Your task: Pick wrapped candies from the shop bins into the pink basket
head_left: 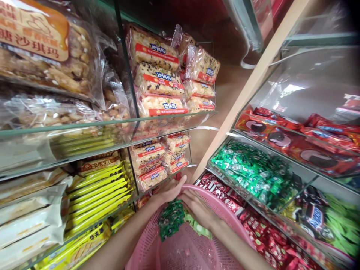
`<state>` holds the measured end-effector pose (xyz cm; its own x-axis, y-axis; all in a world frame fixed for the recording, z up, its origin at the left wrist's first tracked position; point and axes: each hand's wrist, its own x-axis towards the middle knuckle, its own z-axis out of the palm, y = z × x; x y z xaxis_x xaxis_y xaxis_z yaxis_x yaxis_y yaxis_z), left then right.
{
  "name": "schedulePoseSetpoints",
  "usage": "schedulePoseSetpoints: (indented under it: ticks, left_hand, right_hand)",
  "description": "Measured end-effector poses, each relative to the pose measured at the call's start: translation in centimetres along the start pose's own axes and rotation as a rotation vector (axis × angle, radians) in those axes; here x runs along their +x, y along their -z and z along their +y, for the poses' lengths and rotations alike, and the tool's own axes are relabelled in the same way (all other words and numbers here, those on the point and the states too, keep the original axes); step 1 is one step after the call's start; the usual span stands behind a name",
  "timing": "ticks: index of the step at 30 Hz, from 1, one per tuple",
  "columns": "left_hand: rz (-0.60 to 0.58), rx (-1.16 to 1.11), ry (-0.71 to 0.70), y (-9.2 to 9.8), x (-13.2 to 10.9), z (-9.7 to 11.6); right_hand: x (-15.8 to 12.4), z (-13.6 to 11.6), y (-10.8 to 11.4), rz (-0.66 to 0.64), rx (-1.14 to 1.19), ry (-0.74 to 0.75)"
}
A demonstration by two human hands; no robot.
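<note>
A pink perforated plastic basket (pixel 230 225) is in front of me, below the shelves. Dark green wrapped candies (pixel 171 219) lie against its far side, with pale green packets (pixel 201 229) to their right. My left hand (pixel 171 190) is at the basket's far rim, above the dark green candies. Its thumb is stretched out, while the lower fingers are partly hidden. Inside the basket, my right hand (pixel 197 205) reaches to the same rim, fingers extended beside the candies and over the pale green packets. I see nothing gripped in either hand.
Glass shelves (pixel 107 125) on the left hold wrapped sachima bars (pixel 161 80) and yellow wafer packs (pixel 98 195). At right, divided bins hold green candies (pixel 253 172), red packets (pixel 261 232) and Snickers bars (pixel 313 213). A wooden post (pixel 239 93) stands between them.
</note>
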<state>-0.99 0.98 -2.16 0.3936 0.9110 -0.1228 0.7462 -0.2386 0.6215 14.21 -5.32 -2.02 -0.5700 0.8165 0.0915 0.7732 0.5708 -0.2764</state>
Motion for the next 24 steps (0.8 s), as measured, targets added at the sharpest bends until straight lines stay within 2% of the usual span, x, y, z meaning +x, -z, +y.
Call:
schedulePoseSetpoints:
  ticks: [4,12,18,24]
  left_hand:
    - [-0.004,0.024,-0.039,0.0,-0.1,-0.1]
    - [-0.01,0.077,0.015,0.2,-0.7,0.8]
    - [-0.039,0.088,-0.027,0.0,-0.9,1.0]
    - [-0.012,0.091,-0.05,0.2,-1.0,1.4]
  right_hand:
    - [0.5,-0.5,-0.9,0.0,0.025,0.018]
    - [0.8,0.1,-2.1,0.006,0.034,0.013]
    - [0.7,-0.1,-3.2,-0.01,0.046,0.024]
    - [0.5,-0.7,-2.7,0.001,0.074,-0.013]
